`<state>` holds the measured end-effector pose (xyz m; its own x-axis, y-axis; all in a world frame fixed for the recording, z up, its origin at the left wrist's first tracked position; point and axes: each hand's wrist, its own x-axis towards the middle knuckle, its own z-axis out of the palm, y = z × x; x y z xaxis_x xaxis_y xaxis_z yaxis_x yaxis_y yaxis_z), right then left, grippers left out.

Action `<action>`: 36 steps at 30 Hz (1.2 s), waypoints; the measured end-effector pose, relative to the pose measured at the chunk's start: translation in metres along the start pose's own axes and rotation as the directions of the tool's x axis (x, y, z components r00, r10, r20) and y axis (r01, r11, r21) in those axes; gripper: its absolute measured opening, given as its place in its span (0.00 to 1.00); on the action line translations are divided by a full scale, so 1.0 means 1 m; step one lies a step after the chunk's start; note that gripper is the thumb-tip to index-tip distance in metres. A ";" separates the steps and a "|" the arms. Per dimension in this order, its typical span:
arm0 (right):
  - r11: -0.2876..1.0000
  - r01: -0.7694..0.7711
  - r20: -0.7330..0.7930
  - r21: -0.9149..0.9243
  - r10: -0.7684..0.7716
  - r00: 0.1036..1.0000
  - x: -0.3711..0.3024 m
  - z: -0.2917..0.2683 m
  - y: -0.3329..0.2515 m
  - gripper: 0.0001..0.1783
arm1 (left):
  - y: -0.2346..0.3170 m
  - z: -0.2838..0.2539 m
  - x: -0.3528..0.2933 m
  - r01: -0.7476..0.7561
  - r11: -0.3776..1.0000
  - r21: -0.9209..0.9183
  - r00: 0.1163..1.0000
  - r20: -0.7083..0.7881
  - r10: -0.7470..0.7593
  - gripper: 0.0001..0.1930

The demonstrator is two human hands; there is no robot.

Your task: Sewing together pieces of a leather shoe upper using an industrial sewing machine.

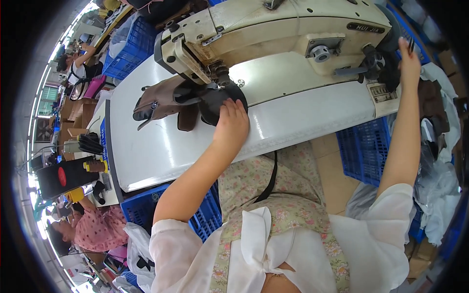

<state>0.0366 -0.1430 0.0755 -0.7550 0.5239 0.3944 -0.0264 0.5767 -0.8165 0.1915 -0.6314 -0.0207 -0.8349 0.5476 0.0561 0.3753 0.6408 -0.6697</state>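
Note:
A brown and black leather workpiece (161, 97) lies on the white table of a cream sewing machine (273, 41). Its black, rounded part (211, 108) sits beneath the needle area. My left hand (233, 122) rests on that black part with its fingers laid out flat, close to the presser foot (222, 78). Off to the right, my right hand (409, 61) is raised beside the machine's right end. Its fingers are closed around a small, slim dark object (411, 46) whose kind I cannot make out.
Blue plastic crates stand below the table at the right (364, 151) and left (205, 215), and another blue crate (131, 49) is behind. Plastic bags (435, 190) hang at the right. Thread cones (95, 166) stand at the left. Two people work farther left.

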 end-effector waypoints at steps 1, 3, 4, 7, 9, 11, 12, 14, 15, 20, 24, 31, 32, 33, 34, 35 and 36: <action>0.993 0.002 0.009 -0.116 -0.001 1.000 0.011 -0.005 -0.015 0.34 | -0.001 -0.001 -0.002 -0.004 1.000 0.004 1.000 0.008 0.004 0.24; 0.971 0.096 0.053 -0.218 -0.086 0.995 0.045 -0.008 -0.025 0.35 | 0.000 -0.003 0.000 0.004 1.000 -0.014 1.000 -0.003 -0.004 0.24; 0.932 0.203 0.116 -0.299 -0.176 0.978 0.055 -0.006 -0.029 0.36 | 0.000 -0.001 -0.001 0.005 1.000 -0.013 1.000 -0.005 -0.005 0.24; 0.924 0.298 -0.004 -0.240 -0.307 0.952 0.030 0.007 -0.001 0.35 | 0.001 0.004 -0.004 0.010 1.000 -0.011 0.998 0.055 -0.010 0.25; 0.975 0.114 -0.025 -0.193 -0.121 0.992 -0.004 0.009 0.044 0.33 | 0.002 0.002 -0.002 -0.004 1.000 -0.007 0.998 0.061 0.004 0.25; 0.996 0.033 0.008 -0.078 -0.032 0.999 -0.041 0.019 0.050 0.33 | 0.002 0.001 -0.001 0.007 1.000 -0.009 1.000 0.020 -0.007 0.25; 0.997 -0.012 -0.052 0.070 0.016 0.999 -0.042 0.020 0.040 0.33 | 0.000 0.001 -0.001 0.010 1.000 -0.012 1.000 -0.019 -0.011 0.24; 0.992 0.083 -0.130 0.090 -0.071 0.989 -0.021 0.010 0.001 0.33 | -0.002 0.000 0.000 0.004 1.000 -0.015 1.000 0.019 -0.003 0.25; 0.985 0.157 -0.113 0.064 -0.149 0.982 -0.005 0.005 -0.016 0.33 | -0.002 -0.001 -0.003 0.002 1.000 -0.022 0.999 0.054 -0.001 0.26; 0.941 0.248 -0.031 -0.229 -0.261 0.965 0.016 0.010 -0.028 0.32 | -0.001 0.001 -0.003 0.005 1.000 -0.016 1.000 0.013 -0.005 0.25; 0.978 0.207 -0.210 -0.037 -0.210 0.955 -0.010 0.025 0.030 0.29 | 0.001 0.001 -0.002 0.011 0.998 -0.059 1.000 -0.010 -0.011 0.24; 0.975 0.166 -0.062 -0.147 -0.177 0.982 -0.022 0.026 0.028 0.29 | 0.000 0.006 -0.003 0.065 0.996 -0.054 0.996 -0.064 -0.068 0.23; 0.972 0.179 -0.059 -0.153 -0.190 0.980 -0.026 0.024 0.024 0.29 | 0.000 0.006 -0.002 0.059 0.996 -0.070 0.995 -0.078 -0.064 0.23; 0.980 0.179 -0.150 -0.087 -0.191 0.970 -0.032 0.020 0.021 0.28 | -0.001 0.006 -0.002 0.053 0.995 -0.087 0.994 -0.093 -0.061 0.23; 0.983 0.185 -0.239 -0.017 -0.184 0.953 -0.039 0.016 0.015 0.26 | -0.001 0.006 0.002 0.065 0.993 -0.094 0.993 -0.096 -0.074 0.23; 0.979 0.194 -0.321 0.056 -0.167 0.932 -0.048 0.014 0.003 0.25 | 0.001 0.006 0.005 0.068 0.991 -0.113 0.994 -0.081 -0.077 0.23; 0.905 0.292 -0.427 0.308 -0.143 0.893 -0.052 0.015 -0.010 0.19 | 0.003 0.004 0.008 0.069 0.989 -0.133 0.995 -0.068 -0.079 0.22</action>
<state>0.0664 -0.1856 0.0567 -0.3906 0.6528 0.6491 -0.4463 0.4824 -0.7537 0.1844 -0.6274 -0.0250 -0.8324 0.5309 0.1588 0.3668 0.7427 -0.5602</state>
